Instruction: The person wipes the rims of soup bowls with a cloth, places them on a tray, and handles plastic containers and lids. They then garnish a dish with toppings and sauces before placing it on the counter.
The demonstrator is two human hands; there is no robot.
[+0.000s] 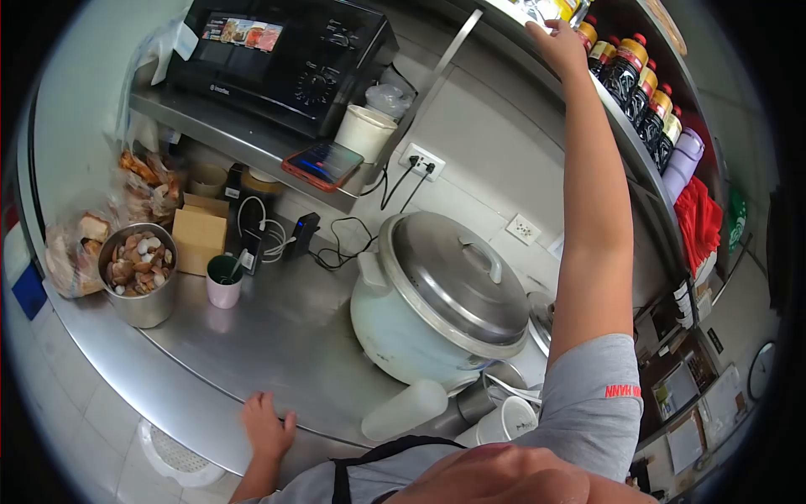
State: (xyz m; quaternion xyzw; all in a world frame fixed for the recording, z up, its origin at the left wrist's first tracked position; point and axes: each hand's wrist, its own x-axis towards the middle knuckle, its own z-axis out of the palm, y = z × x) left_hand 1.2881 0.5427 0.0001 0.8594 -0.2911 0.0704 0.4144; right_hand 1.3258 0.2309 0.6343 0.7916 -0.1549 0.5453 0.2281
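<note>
My right hand is raised to the upper shelf, its fingers at a clear and yellow package at the frame's top edge; its grip is partly cut off. Dark bottles with yellow labels and red caps stand beside it. Low down, my left hand rests at the front edge of the steel counter, fingers apart and holding nothing. A large rice cooker with a steel lid stands between my two arms.
On the left are a metal pot of brown pieces, a pink cup, a cardboard box and bagged food. A microwave and phone sit on a lower shelf. A white bottle lies near my body.
</note>
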